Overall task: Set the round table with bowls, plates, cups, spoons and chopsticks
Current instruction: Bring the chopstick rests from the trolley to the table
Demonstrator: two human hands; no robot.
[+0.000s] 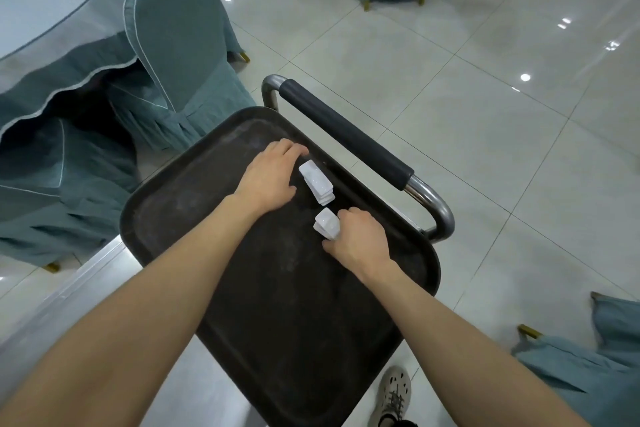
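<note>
– Tray (277,305) status, what's on it?

– Dark tray, sitting on a steel cart (86,284). Padded push handle (346,135) runs along its right side. Two stacks of small white ceramic pieces lie close to the tray's right rim (chopstick rests or spoon rests, can't tell from where I stand). The far stack (317,184) lies flat on the tray. The near stack (327,224) is just beside it, end to end, with a small gap between.

– Hands?

– Both bare, both over the tray. The left hand (266,178) is palm down, just left of the far stack. Its fingers are together and loosely bent past the stack's far end, with the thumb spread toward its near end. Can't tell whether any finger touches the stack. The right hand (362,241) grips the near stack: index finger curled along its right side, thumb on the near side, remaining fingers curled in. That stack sits tilted, and I can't tell if it's off the tray.

– Table?

– The round table (52,10) is far left, with teal cloth and a glossy top. A covered chair (180,28) stands between it and the cart. Both stacks are at the tray, well apart from the table. One shoe (391,395) is on the tiled floor (485,149), near right of the cart.
</note>
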